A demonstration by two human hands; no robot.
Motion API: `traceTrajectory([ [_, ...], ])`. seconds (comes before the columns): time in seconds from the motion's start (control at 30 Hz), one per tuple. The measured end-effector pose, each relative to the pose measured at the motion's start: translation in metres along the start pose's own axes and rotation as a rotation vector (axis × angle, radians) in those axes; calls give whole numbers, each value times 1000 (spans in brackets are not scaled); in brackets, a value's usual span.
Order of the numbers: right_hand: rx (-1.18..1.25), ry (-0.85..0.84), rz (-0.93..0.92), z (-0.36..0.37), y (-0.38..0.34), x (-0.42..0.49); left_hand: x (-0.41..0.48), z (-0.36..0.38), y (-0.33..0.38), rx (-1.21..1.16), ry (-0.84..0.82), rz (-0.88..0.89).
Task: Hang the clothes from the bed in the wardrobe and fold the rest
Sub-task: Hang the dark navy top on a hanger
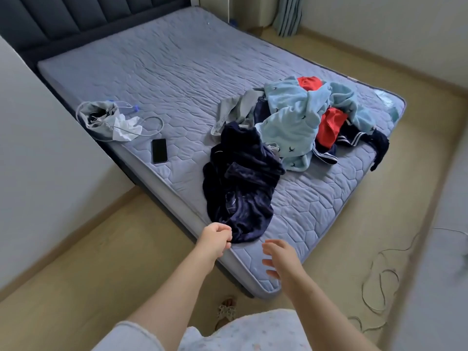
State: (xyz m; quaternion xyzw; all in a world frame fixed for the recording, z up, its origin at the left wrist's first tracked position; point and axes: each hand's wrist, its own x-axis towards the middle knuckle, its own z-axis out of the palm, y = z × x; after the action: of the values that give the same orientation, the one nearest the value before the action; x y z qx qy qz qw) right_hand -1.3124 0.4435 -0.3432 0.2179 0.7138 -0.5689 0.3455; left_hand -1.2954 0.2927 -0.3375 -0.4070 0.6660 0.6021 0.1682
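A dark navy fleece garment (243,178) lies stretched toward the near edge of the bed (157,79). My left hand (215,238) pinches its lower hem at the mattress edge. My right hand (279,257) hovers over the mattress corner with fingers spread, holding nothing. Behind the navy garment is a heap of clothes: a light blue patterned piece (304,115), red pieces (329,126), a grey garment (238,107) and a navy piece with white stripes (349,140).
A black phone (159,150) lies on the mattress's left side, beside a grey bag with white cloth and a cable (111,120). Loose cords (382,282) trail on the floor at right. A patterned slipper (226,312) is by my feet. A curtain (288,13) hangs far back.
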Motion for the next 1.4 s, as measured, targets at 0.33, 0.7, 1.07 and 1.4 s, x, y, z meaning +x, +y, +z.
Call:
traceTrajectory([
  [0.33,-193,-120,148,-53,-44,113,79,60,9,-74,194,-198],
  [0.7,-442,-262,231,-71,-58,236,168,119,-13,-167,343,-399],
  [1.07,-491,-216,315,-87,-21,310,282,139,-44,495,353,-146],
  [1.4,-520,-284,322,-70,-7,313,286,156,-79,929,-67,-398],
])
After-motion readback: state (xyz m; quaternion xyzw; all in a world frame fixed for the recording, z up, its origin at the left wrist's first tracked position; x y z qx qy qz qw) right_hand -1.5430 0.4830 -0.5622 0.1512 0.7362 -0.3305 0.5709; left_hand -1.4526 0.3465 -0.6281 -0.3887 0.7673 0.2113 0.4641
